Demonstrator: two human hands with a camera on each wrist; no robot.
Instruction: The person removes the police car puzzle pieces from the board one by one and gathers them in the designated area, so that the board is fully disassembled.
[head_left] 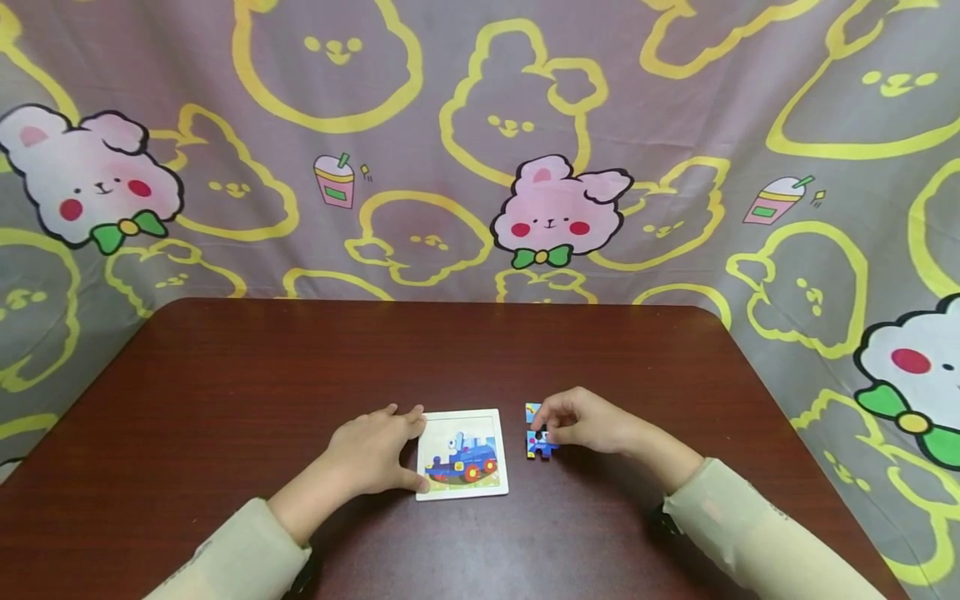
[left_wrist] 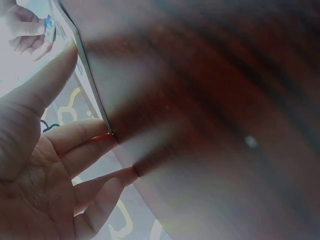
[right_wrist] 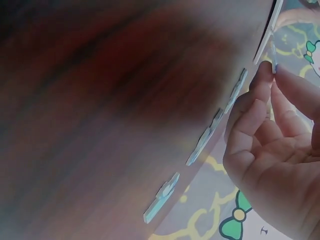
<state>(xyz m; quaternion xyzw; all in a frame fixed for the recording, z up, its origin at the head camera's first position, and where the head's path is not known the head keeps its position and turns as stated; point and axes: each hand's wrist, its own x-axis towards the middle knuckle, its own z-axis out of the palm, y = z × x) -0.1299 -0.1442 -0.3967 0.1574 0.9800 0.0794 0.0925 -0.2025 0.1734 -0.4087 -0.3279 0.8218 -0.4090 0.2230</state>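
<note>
A square puzzle board [head_left: 504, 467] with a pale raised rim lies on the table, showing a blue train picture [head_left: 468, 457] with a pale upper part. My left hand [head_left: 371, 450] rests along the board's left edge, thumb at the lower corner and fingers spread near the upper one. To the right of the board, my right hand [head_left: 588, 423] pinches a small jigsaw piece [right_wrist: 274, 52] between thumb and fingertip, seen nearly edge-on. Beside and below that hand are jigsaw pieces [head_left: 533, 412], partly hidden by it in the head view. The right wrist view shows loose pieces [right_wrist: 205, 137] lying in a row.
Both hands work over a dark reddish-brown table [head_left: 300, 358] with rounded far corners. Behind and around it hangs a grey curtain [head_left: 420, 158] printed with yellow outlines and rabbit faces.
</note>
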